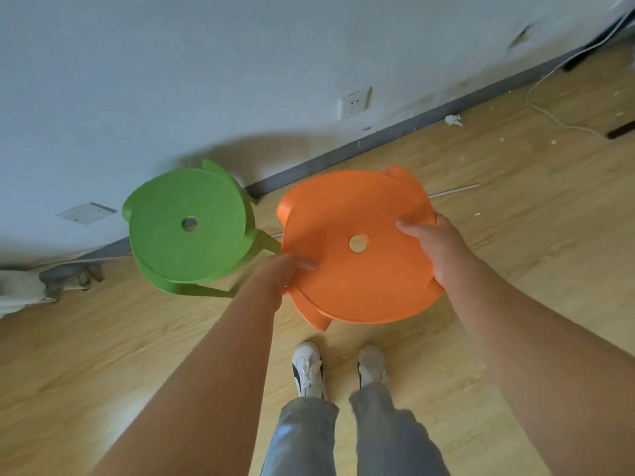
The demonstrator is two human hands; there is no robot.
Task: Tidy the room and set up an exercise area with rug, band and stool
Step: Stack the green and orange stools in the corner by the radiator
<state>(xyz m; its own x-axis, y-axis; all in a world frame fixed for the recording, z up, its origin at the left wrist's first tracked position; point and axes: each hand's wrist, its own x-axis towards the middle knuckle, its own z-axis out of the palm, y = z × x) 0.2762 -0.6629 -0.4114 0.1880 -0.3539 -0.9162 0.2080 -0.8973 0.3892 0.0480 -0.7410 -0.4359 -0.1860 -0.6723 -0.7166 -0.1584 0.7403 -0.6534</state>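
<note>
Left hand [287, 269]: I'm curling its fingers under the rim, thumb lying on top.
Right hand [434, 250]: I'm clamping likewise, thumb pointing inward.
Arms: I'm extending both forward.

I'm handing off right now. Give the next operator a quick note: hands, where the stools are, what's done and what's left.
Left hand and right hand each grip the seat rim of the orange stool, on opposite sides.
Green stool stands beside it on the left, near the wall, untouched.
No rug or band in view, so the exercise area is not set up here.
Left: place the stool, lay out rug and band, clear the scraps on the floor.
</note>
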